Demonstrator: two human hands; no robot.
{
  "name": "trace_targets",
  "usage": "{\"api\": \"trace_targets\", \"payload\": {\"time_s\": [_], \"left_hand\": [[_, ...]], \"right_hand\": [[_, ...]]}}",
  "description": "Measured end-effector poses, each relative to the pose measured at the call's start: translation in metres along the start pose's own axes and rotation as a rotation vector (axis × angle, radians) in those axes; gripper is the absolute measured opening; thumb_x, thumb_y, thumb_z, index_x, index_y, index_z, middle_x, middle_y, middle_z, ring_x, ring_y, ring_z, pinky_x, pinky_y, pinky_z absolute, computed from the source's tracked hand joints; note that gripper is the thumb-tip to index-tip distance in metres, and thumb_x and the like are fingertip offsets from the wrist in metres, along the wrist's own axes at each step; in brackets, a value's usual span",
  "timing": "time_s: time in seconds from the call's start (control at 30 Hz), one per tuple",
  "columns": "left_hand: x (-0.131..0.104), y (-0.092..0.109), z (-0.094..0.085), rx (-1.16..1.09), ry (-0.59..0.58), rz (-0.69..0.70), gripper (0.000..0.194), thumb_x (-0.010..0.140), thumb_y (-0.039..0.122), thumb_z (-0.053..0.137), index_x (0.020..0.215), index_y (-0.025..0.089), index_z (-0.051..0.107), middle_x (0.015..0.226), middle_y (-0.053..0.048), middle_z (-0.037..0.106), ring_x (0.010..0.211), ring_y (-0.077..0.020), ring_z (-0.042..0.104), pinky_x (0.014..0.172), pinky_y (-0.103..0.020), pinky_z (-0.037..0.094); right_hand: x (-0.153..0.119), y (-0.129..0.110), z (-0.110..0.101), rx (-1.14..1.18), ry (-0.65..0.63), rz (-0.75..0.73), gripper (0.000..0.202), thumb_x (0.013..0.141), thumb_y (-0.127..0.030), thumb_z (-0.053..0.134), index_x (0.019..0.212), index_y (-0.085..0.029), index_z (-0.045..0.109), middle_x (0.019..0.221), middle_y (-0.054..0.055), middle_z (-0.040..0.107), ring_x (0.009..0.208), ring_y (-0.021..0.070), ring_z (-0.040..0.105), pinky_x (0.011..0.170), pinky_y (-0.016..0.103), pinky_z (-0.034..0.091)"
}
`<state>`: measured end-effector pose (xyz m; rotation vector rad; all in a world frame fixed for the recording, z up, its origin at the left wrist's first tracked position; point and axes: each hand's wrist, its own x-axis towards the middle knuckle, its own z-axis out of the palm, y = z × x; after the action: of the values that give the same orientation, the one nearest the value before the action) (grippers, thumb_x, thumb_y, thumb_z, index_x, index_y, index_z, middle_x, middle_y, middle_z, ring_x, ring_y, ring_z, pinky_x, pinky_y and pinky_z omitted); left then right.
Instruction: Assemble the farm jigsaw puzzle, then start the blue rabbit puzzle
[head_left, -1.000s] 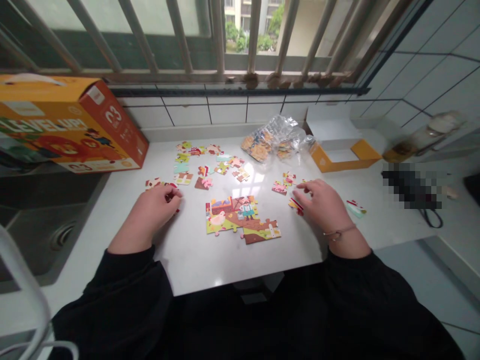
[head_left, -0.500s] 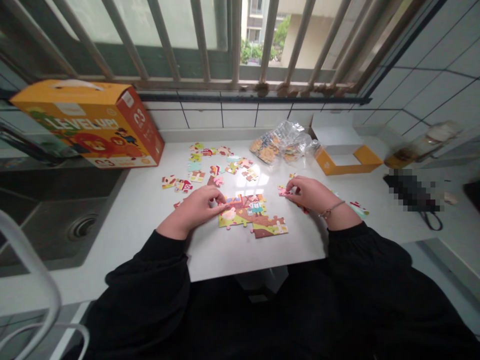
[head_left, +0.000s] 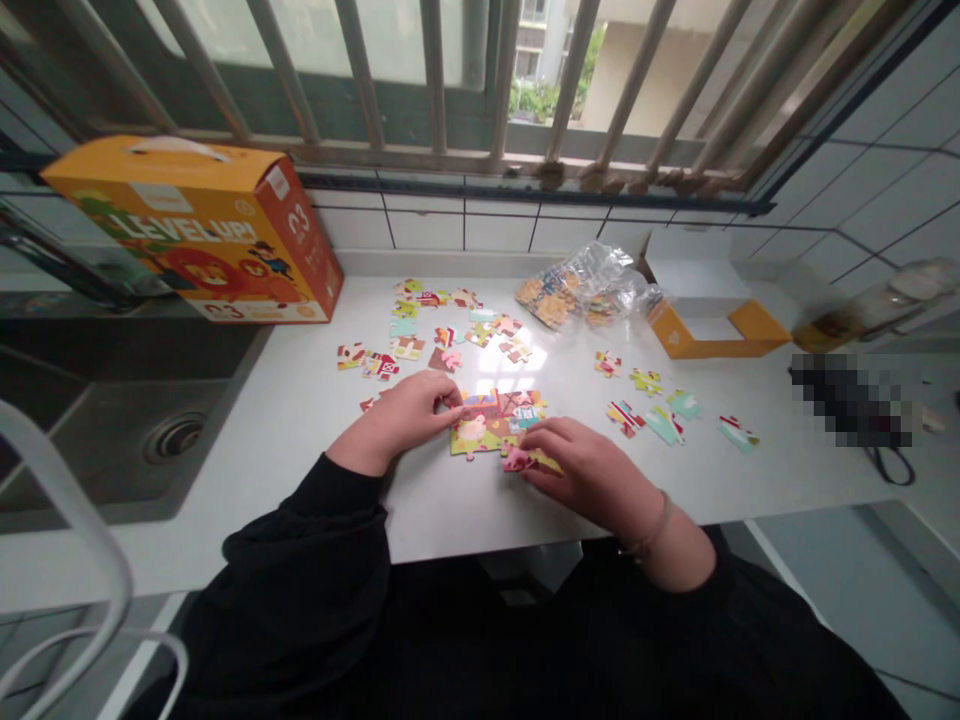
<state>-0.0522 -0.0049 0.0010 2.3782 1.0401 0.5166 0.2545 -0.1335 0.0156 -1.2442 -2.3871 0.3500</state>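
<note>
A partly joined jigsaw puzzle [head_left: 480,434] with a farm picture lies flat on the white counter. My left hand [head_left: 412,415] rests at its left edge, fingers curled, with thumb and fingertips on the border. Between the thumb and fingers of my right hand [head_left: 589,465] is a pink puzzle piece [head_left: 516,459], held over the puzzle's lower part. That hand hides the puzzle's lower right side. Loose puzzle pieces [head_left: 408,347] are scattered behind my left hand, and several more puzzle pieces [head_left: 664,424] lie to the right.
An orange handled box [head_left: 217,240] stands at the back left, beside a sink [head_left: 217,420]. Plastic bags of puzzle pieces [head_left: 574,295] and an opened orange box [head_left: 705,340] are at the back. A bottle [head_left: 870,305] and a blurred dark object [head_left: 847,400] sit far right.
My right hand has moved left and nearer with the pink puzzle piece, from the right-hand pieces to the joined puzzle. My left hand stays at the puzzle's edge. The view has shifted slightly.
</note>
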Motion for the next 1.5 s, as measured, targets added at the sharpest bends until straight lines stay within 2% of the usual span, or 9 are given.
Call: {"api": "trace_targets", "payload": {"time_s": [0.1, 0.2, 0.43, 0.7, 0.87, 1.1, 1.23, 1.4, 1.5], "left_hand": [[-0.001, 0.004, -0.001, 0.001, 0.009, -0.014, 0.029, 0.104, 0.041, 0.071, 0.083, 0.022, 0.067, 0.085, -0.003, 0.07, 0.083, -0.022, 0.062, 0.077, -0.037, 0.045], [-0.002, 0.009, -0.003, -0.016, 0.007, -0.012, 0.031, 0.104, 0.043, 0.069, 0.082, 0.023, 0.064, 0.085, -0.003, 0.07, 0.082, -0.022, 0.062, 0.078, -0.037, 0.045], [-0.001, 0.009, -0.003, -0.016, 0.001, -0.033, 0.035, 0.105, 0.048, 0.069, 0.082, 0.023, 0.064, 0.083, -0.003, 0.068, 0.078, -0.0212, 0.06, 0.075, -0.037, 0.045], [-0.001, 0.001, -0.001, 0.011, -0.023, -0.016, 0.032, 0.105, 0.046, 0.069, 0.083, 0.022, 0.066, 0.085, -0.004, 0.069, 0.081, -0.0219, 0.06, 0.076, -0.037, 0.044], [0.001, 0.004, -0.005, 0.023, -0.034, -0.028, 0.034, 0.104, 0.048, 0.069, 0.081, 0.023, 0.067, 0.083, -0.004, 0.069, 0.078, -0.0218, 0.059, 0.074, -0.037, 0.044], [0.004, 0.002, -0.007, 0.047, -0.034, -0.032, 0.034, 0.102, 0.048, 0.067, 0.079, 0.023, 0.066, 0.081, -0.003, 0.069, 0.076, -0.0209, 0.059, 0.073, -0.036, 0.041], [0.003, 0.0, -0.007, 0.058, -0.03, -0.033, 0.035, 0.101, 0.047, 0.066, 0.076, 0.023, 0.064, 0.08, -0.003, 0.068, 0.075, -0.0211, 0.058, 0.071, -0.036, 0.04], [0.002, -0.001, -0.009, 0.058, -0.007, -0.059, 0.027, 0.1, 0.044, 0.065, 0.082, 0.024, 0.069, 0.082, -0.004, 0.07, 0.076, -0.0218, 0.061, 0.071, -0.035, 0.042], [0.001, 0.0, -0.011, 0.089, 0.042, -0.121, 0.027, 0.1, 0.043, 0.064, 0.082, 0.023, 0.068, 0.081, -0.004, 0.07, 0.075, -0.0222, 0.061, 0.071, -0.036, 0.043]], "right_hand": [[-0.004, -0.019, 0.023, -0.076, 0.024, -0.063, 0.007, 0.107, -0.027, 0.077, 0.113, -0.025, 0.075, 0.129, 0.011, 0.08, 0.108, 0.0264, 0.076, 0.093, 0.043, 0.063], [-0.009, -0.024, 0.033, -0.139, 0.079, -0.051, 0.006, 0.11, -0.026, 0.072, 0.113, -0.025, 0.078, 0.132, 0.011, 0.08, 0.111, 0.0278, 0.076, 0.094, 0.045, 0.063], [-0.017, -0.032, 0.043, -0.116, 0.161, -0.03, 0.021, 0.113, -0.021, 0.066, 0.125, -0.027, 0.082, 0.125, 0.009, 0.084, 0.104, 0.0246, 0.077, 0.094, 0.044, 0.064], [-0.019, -0.039, 0.047, -0.092, 0.169, -0.001, 0.021, 0.113, -0.021, 0.065, 0.128, -0.023, 0.079, 0.131, 0.009, 0.083, 0.113, 0.0277, 0.075, 0.102, 0.049, 0.063], [-0.019, -0.043, 0.049, -0.1, 0.165, 0.059, 0.023, 0.11, -0.019, 0.067, 0.128, -0.026, 0.077, 0.135, 0.009, 0.081, 0.123, 0.0303, 0.072, 0.108, 0.053, 0.06], [-0.027, -0.042, 0.057, -0.178, 0.286, 0.084, 0.063, 0.107, -0.04, 0.073, 0.166, -0.03, 0.055, 0.164, 0.016, 0.061, 0.15, 0.0377, 0.058, 0.121, 0.06, 0.052], [-0.023, -0.043, 0.055, -0.17, 0.17, 0.115, 0.043, 0.105, -0.041, 0.076, 0.146, -0.034, 0.071, 0.161, 0.012, 0.063, 0.151, 0.0374, 0.054, 0.125, 0.06, 0.048], [-0.019, -0.044, 0.051, -0.139, 0.163, 0.104, 0.045, 0.107, -0.041, 0.074, 0.149, -0.029, 0.068, 0.152, 0.014, 0.067, 0.143, 0.0368, 0.058, 0.12, 0.058, 0.051], [-0.017, -0.045, 0.049, -0.127, 0.138, 0.106, 0.034, 0.106, -0.036, 0.074, 0.139, -0.03, 0.073, 0.142, 0.012, 0.071, 0.136, 0.0356, 0.062, 0.115, 0.057, 0.054]]}}
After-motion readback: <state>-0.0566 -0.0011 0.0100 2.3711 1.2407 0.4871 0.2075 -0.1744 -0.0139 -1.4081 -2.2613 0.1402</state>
